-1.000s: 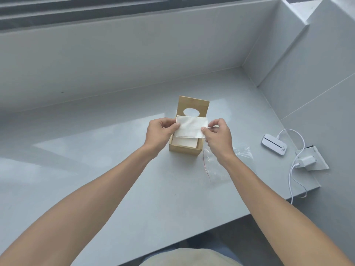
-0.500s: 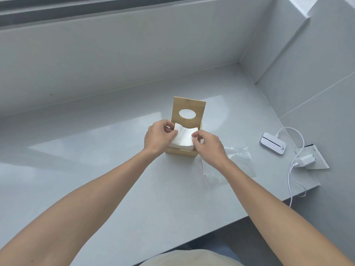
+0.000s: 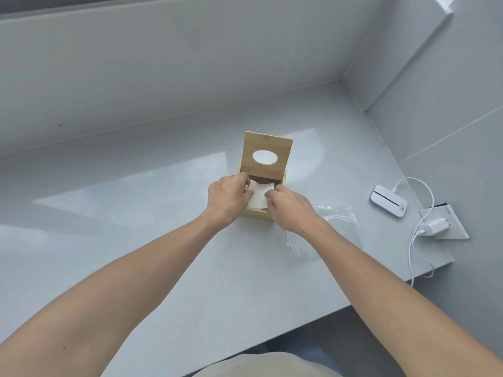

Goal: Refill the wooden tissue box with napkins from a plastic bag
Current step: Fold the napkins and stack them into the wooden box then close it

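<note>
1. The small square light-wood tissue box stands a little above the middle of the frame on the glossy pale grey stone counter. Its wooden lid with an oval hole is tipped up and back, probably so the opening stays clear for loading.
2. The stack of white paper napkins sits in the box mouth, bowed upward between the two hands. I judge it is being squeezed narrower so it will slide past the walls.
3. The left hand reaches in from the lower left, palm down, fingers curled and pinching the stack's left edge.
4. The right hand comes from the lower right, knuckles up, fingers bent onto the stack's right edge.
5. The crumpled clear plastic bag lies flat just right of the box; it appears empty, so this is likely the last load.
</note>
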